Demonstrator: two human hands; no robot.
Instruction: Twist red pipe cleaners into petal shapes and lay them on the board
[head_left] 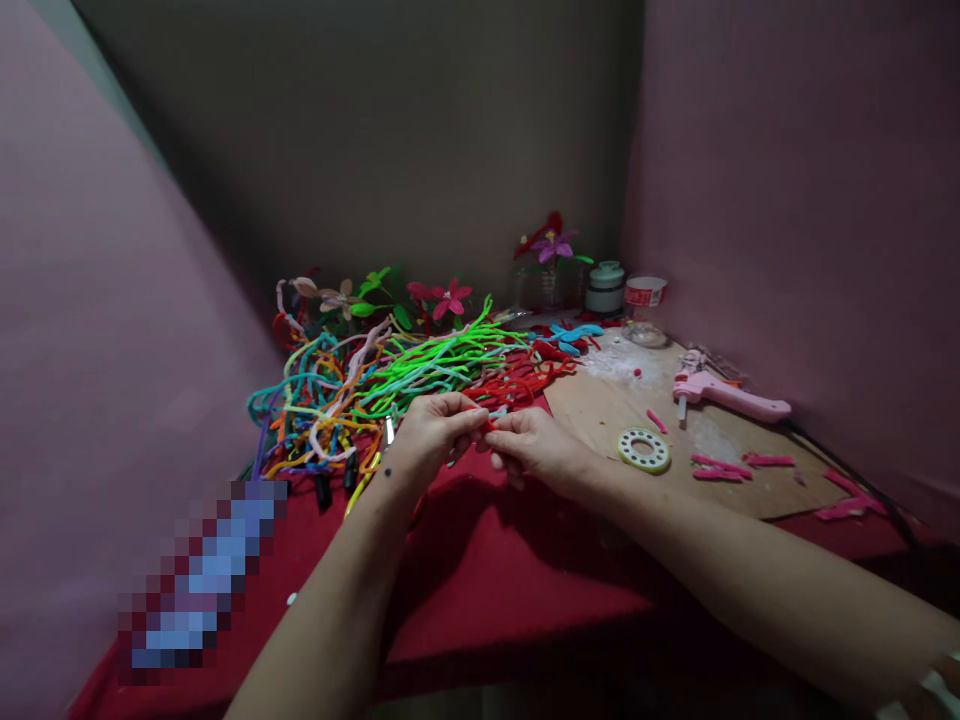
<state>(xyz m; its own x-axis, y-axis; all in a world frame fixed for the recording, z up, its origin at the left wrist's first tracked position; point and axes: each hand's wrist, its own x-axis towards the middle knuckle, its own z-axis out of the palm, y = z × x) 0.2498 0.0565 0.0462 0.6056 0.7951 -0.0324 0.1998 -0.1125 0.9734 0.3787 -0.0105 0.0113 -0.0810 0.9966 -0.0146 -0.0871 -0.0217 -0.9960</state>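
Note:
My left hand (pixel 439 428) and my right hand (pixel 531 443) meet fingertip to fingertip over the red cloth. Between them is a small red piece of pipe cleaner (pixel 490 426), pinched by both, with most of it hidden by the fingers. Just beyond lie bright green pipe cleaners (pixel 442 362) and red pipe cleaners (pixel 525 383). To the left is a tangled heap of mixed-colour pipe cleaners (pixel 319 400). Beside my left wrist, the metal end of a tool (pixel 389 430) shows, partly covered.
A pink glue gun (pixel 731 393) rests on a brown board (pixel 600 415) at right, near a round white disc with holes (pixel 643 451) and pink scraps (pixel 720 468). Behind stand pipe-cleaner flowers (pixel 450 298), a grey-green jar (pixel 605 288) and a clear cup (pixel 645 310). Pink walls flank the table.

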